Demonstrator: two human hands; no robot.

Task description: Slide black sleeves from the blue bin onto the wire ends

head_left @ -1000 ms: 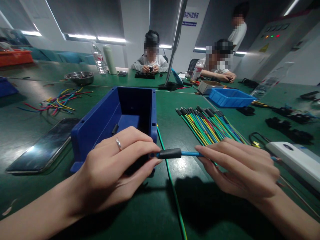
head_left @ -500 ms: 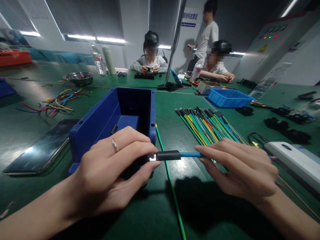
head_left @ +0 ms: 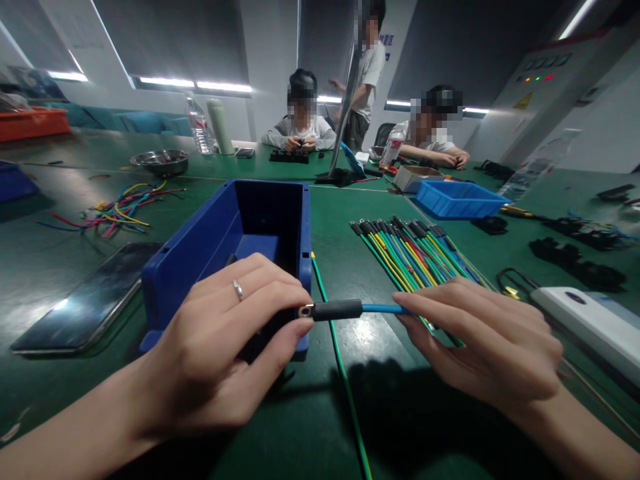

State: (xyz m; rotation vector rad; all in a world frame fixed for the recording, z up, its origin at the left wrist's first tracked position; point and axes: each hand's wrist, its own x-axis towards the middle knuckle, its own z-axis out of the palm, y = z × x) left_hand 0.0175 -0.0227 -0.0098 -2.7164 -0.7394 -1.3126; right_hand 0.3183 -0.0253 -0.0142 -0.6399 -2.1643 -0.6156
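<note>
Both hands hold one blue wire [head_left: 383,309] level above the green table [head_left: 345,220]. My left hand [head_left: 220,347], with a ring on one finger, pinches the metal ring terminal [head_left: 305,311] at the wire's left end. A black sleeve [head_left: 337,309] covers the wire just right of the terminal. My right hand [head_left: 485,340] grips the blue wire further right. Behind my left hand stands a dark blue plastic bin [head_left: 250,233]. A row of finished coloured wires with black sleeves [head_left: 410,247] lies beyond my right hand.
A green-yellow wire [head_left: 340,360] runs along the table under the hands. A phone [head_left: 90,300] lies at left, loose coloured wires [head_left: 120,207] beyond it. A white device [head_left: 590,327] sits at right, a light blue tray [head_left: 460,197] further back. Two seated people and one standing are opposite.
The terminal's ring now shows outside my left fingertips, and the sleeve sits against it. The standing person in the background has walked left. The view has shifted slightly.
</note>
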